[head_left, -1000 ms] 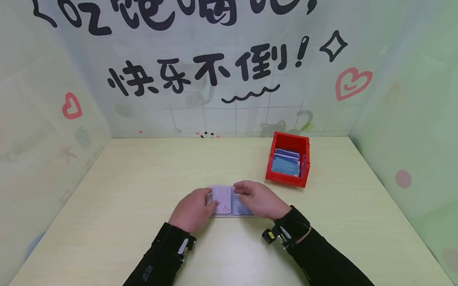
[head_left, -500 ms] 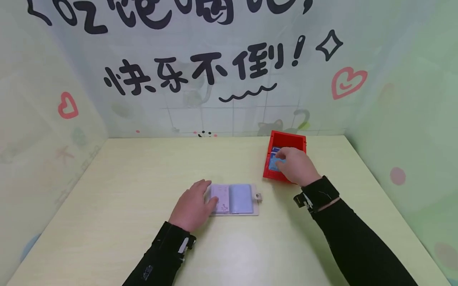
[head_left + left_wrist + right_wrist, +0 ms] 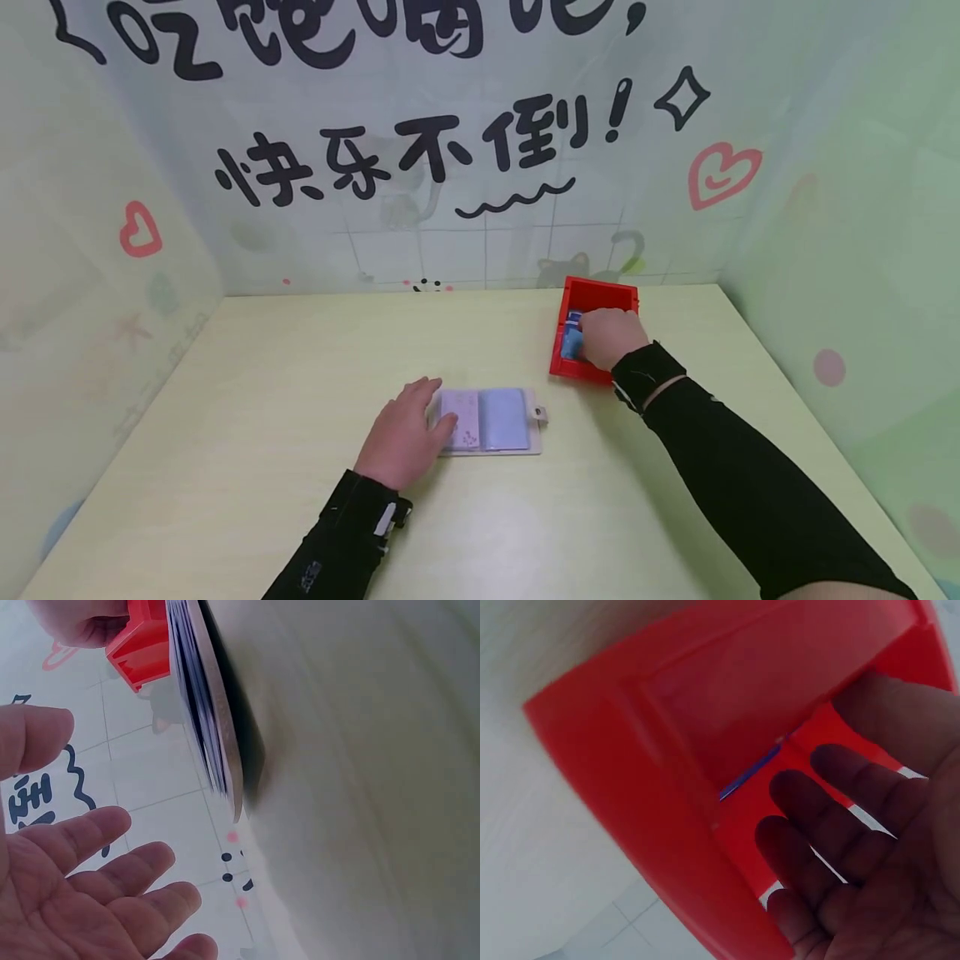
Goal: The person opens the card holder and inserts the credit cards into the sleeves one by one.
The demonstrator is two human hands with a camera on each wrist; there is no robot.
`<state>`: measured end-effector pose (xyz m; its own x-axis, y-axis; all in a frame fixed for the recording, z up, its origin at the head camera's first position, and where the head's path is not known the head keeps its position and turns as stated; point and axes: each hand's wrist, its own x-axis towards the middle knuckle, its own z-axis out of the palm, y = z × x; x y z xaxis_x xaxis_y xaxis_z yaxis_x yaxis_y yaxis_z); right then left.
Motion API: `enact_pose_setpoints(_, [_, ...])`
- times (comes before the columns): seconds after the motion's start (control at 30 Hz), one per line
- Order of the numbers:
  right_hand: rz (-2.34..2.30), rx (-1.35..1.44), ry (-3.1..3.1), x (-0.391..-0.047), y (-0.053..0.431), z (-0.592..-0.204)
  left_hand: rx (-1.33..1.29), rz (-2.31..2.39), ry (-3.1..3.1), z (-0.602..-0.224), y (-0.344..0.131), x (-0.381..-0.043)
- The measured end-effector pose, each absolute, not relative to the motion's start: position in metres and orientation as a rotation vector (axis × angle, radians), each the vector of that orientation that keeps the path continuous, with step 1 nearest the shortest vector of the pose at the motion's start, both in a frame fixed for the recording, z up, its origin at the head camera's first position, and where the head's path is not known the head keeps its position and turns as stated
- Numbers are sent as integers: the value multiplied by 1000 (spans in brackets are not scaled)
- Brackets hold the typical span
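Observation:
A small card album [image 3: 504, 419] lies spread on the table, with a pink floral card in its left pocket and a bluish sleeve on the right. My left hand [image 3: 399, 437] is at the album's left edge, fingers spread and relaxed. The left wrist view shows the album's stacked pages [image 3: 202, 712] edge-on beside that hand. Over at the back right, my right hand [image 3: 609, 337] reaches into a red bin [image 3: 600, 292] above blue cards [image 3: 572, 340]. In the right wrist view its fingers [image 3: 810, 814] are loosely bent inside the bin, with the thumb tip partly hidden and a blue edge [image 3: 750, 774] below.
A pale wooden table [image 3: 300, 367] carries the album and the bin. Printed cloth walls [image 3: 480, 250] rise at its back and sides. A clasp tab [image 3: 539, 414] sticks out from the album's right edge.
My right hand has left the album's right side, moved up and right to the red bin, and dipped deeper into it. The left hand stays beside the album.

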<state>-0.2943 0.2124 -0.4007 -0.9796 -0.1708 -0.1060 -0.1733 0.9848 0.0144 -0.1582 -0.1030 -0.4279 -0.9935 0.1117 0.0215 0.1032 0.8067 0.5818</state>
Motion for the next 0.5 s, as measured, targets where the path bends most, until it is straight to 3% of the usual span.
enact_pose_setpoints(0.5, [231,-235,2942,-299,205,-397,195,949,2979,-425,-103,-156])
